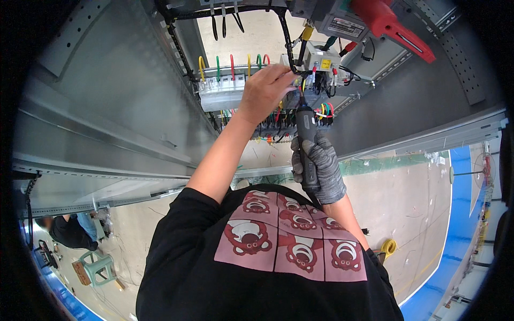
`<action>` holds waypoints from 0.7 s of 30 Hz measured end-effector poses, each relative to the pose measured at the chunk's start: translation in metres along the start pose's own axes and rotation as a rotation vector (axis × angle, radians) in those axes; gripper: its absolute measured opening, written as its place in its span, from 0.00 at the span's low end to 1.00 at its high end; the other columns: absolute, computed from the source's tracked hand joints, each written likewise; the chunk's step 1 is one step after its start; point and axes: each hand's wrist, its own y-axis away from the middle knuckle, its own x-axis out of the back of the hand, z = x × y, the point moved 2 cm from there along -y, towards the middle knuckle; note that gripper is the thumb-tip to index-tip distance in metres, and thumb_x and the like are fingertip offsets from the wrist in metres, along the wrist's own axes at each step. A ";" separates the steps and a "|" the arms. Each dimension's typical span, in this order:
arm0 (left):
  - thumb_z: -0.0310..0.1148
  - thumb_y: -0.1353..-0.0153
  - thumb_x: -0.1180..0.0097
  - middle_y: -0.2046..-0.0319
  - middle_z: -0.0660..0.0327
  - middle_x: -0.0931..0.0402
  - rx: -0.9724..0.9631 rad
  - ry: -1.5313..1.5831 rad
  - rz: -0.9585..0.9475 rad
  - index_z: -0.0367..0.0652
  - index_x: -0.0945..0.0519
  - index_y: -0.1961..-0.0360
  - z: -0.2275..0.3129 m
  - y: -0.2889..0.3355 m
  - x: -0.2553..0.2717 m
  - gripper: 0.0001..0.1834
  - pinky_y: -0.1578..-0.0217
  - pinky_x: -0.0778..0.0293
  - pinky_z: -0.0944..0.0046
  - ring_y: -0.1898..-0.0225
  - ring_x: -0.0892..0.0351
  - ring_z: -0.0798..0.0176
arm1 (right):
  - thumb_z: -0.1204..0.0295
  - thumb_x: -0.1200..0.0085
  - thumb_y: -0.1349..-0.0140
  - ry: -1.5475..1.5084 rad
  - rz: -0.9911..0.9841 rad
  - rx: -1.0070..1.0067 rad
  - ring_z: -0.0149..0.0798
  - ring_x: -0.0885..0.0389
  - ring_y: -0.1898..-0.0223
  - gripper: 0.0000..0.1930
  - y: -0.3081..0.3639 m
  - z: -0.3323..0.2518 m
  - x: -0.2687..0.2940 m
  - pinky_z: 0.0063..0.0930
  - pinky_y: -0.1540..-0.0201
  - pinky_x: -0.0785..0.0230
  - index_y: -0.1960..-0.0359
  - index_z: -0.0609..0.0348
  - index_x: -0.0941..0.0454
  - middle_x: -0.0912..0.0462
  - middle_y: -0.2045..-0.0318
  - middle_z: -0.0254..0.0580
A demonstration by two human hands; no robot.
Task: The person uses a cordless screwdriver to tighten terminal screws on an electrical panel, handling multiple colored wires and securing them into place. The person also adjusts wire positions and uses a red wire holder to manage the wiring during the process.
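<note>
My right hand, in a grey knitted glove, is wrapped round a black electric screwdriver. The tool stands nearly upright in the picture, its tip up among thin wires inside a metal cabinet. Bare, my left hand reaches in beside that tip, fingertips drawn together at the wiring; whatever they pinch is hidden. Close to those fingers runs a black wrapped cable bundle. A grey-white device with a yellow label sits just right of them. Left of the hand is a row of breakers with yellow, green and red wires on top.
Grey cabinet walls stand close on both sides. A red handle juts out at the upper right. Behind lie a green stool, a crouching person and a yellow coil on the floor.
</note>
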 end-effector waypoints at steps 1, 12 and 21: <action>0.29 0.56 0.33 0.60 0.65 0.23 -0.001 0.003 -0.002 0.49 0.19 0.61 0.000 0.000 0.000 0.17 0.60 0.22 0.59 0.59 0.20 0.60 | 0.66 0.44 0.37 -0.002 -0.008 -0.010 0.30 0.24 0.81 0.16 -0.001 0.000 0.001 0.23 0.84 0.28 0.51 0.58 0.32 0.23 0.69 0.37; 0.28 0.54 0.34 0.61 0.64 0.23 -0.067 -0.051 0.008 0.49 0.19 0.61 -0.006 0.002 -0.004 0.16 0.62 0.20 0.60 0.60 0.19 0.59 | 0.67 0.45 0.36 0.061 0.019 0.006 0.30 0.24 0.82 0.16 0.003 -0.002 0.002 0.23 0.84 0.29 0.50 0.56 0.31 0.22 0.73 0.37; 0.29 0.53 0.36 0.60 0.64 0.22 -0.055 -0.078 0.001 0.49 0.19 0.61 -0.004 0.003 -0.005 0.15 0.60 0.21 0.60 0.58 0.19 0.59 | 0.67 0.45 0.36 0.133 0.024 0.018 0.30 0.24 0.82 0.13 0.003 -0.005 0.004 0.23 0.85 0.31 0.53 0.56 0.31 0.23 0.72 0.37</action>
